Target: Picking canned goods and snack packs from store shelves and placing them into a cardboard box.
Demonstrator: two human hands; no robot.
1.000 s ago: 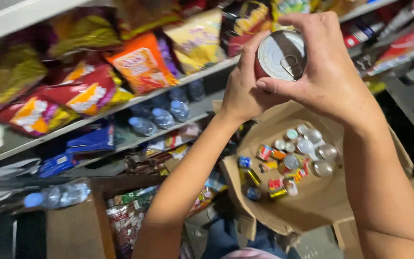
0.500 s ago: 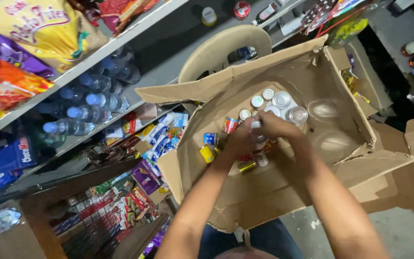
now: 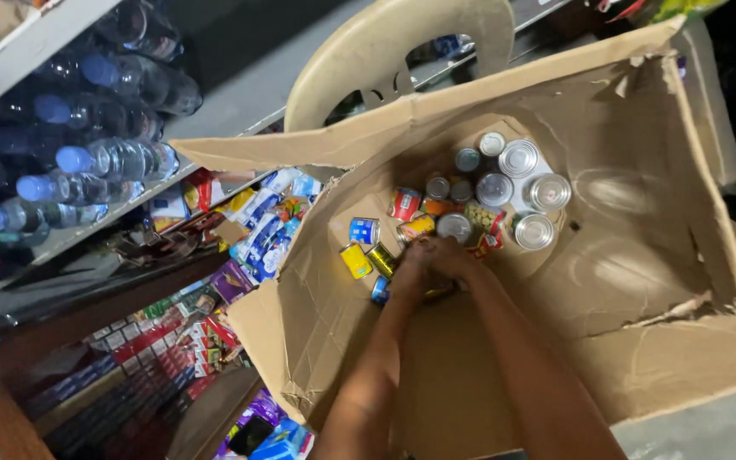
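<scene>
Both my hands reach down into a large open cardboard box (image 3: 658, 255). My left hand (image 3: 409, 271) and my right hand (image 3: 451, 258) are pressed together low in the box, over a can that they mostly hide. Whether either hand grips it I cannot tell. Just beyond the hands lie several tins (image 3: 504, 192), some upright with silver lids, some on their sides with red, yellow and blue labels. A yellow tin (image 3: 355, 261) and a blue one (image 3: 365, 231) lie to the left of my hands.
A beige plastic chair (image 3: 402, 51) stands behind the box. Shelves on the left hold water bottles with blue caps (image 3: 87, 162), and lower shelves hold small packets and boxes (image 3: 257, 221). The box's torn flaps stick out on all sides.
One second ago both hands held a silver-lidded can up by the snack shelf. They have since come down into the box, and my view has tilted down with them.
</scene>
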